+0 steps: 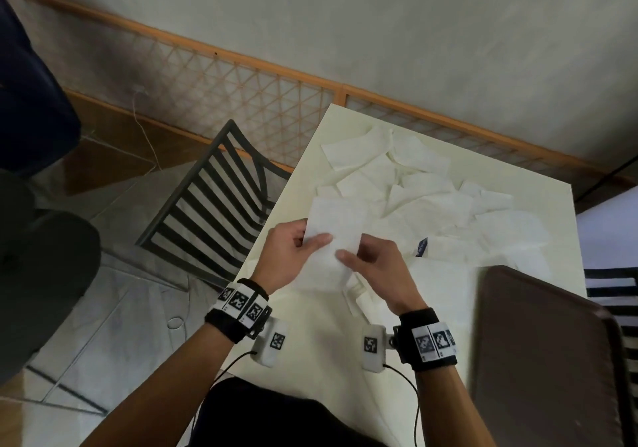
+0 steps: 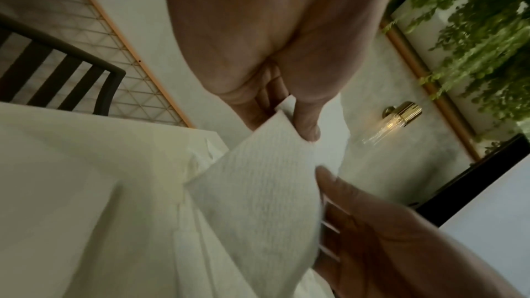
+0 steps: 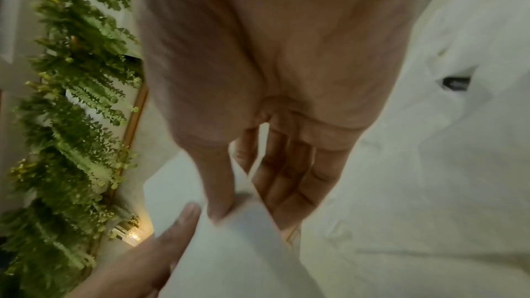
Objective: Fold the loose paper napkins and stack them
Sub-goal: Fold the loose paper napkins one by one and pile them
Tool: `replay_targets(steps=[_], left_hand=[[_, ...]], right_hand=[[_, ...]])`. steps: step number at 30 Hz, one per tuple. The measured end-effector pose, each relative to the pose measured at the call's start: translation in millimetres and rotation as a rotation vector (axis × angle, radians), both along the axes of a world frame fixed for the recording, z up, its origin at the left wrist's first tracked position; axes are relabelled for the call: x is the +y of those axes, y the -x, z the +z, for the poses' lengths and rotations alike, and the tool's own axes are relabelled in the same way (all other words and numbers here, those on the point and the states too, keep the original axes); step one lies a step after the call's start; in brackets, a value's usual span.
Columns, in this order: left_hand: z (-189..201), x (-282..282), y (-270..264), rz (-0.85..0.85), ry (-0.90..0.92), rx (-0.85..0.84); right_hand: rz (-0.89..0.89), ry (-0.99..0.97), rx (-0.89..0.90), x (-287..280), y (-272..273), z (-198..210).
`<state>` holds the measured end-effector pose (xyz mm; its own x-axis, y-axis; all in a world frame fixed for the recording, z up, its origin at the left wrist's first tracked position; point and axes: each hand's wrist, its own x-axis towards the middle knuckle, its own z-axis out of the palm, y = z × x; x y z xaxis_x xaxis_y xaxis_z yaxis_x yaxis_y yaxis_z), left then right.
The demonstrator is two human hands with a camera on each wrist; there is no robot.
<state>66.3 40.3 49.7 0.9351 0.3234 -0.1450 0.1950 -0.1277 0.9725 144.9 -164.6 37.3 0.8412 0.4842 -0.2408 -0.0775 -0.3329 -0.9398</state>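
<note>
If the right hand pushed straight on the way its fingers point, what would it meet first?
Likely the left hand: the right hand points left across the white paper napkin both pinch. Depth is unclear.

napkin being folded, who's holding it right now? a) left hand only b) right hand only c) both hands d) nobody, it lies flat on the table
c: in the head view the left hand and the right hand each pinch the raised napkin between thumb and fingers, above the table and in front of the loose napkins.
</note>
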Motion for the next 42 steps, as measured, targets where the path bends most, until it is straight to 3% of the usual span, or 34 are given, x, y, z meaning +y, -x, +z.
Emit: replay_targets(steps=[6, 10, 18, 23, 25, 28, 31, 33, 36, 42], left_hand=[[13, 18, 6, -0.131, -0.098, -0.072], [15, 24, 13, -0.114, -0.07, -0.146], [27, 20, 18, -0.056, 0.167, -0.141], [27, 23, 18, -0.03, 0.196, -0.099], [26, 26, 20, -0.035, 0.127, -0.111], [27, 29, 27, -0.111, -0.122, -0.158], [26, 28, 34, -0.184, -0.225, -0.173], [25, 29, 39, -0.153, -0.228, -0.186], [20, 34, 50, 0.025, -0.213, -0.152], [-16, 51, 69, 0.254, -0.163, -0.004]], right_hand=[[-0.145, -0.303, 0.001, 9, 9, 16], [-0.162, -0.376, 0.026, 11, 8, 15], [-0.177, -0.493, 0.094, 14, 9, 9], [-0.133, -0.495, 0.081, 15, 9, 9], [-0.133, -0.504, 0.113, 18, 9, 13], [-0.102, -0.387, 0.066, 27, 9, 24], [0.132, -0.016, -0.261, 48, 14, 24], [0.254, 0.096, -0.385, 62, 18, 17], [0.233, 0.079, -0.379, 72, 19, 8], [0.013, 0.044, -0.107, 92, 20, -28]])
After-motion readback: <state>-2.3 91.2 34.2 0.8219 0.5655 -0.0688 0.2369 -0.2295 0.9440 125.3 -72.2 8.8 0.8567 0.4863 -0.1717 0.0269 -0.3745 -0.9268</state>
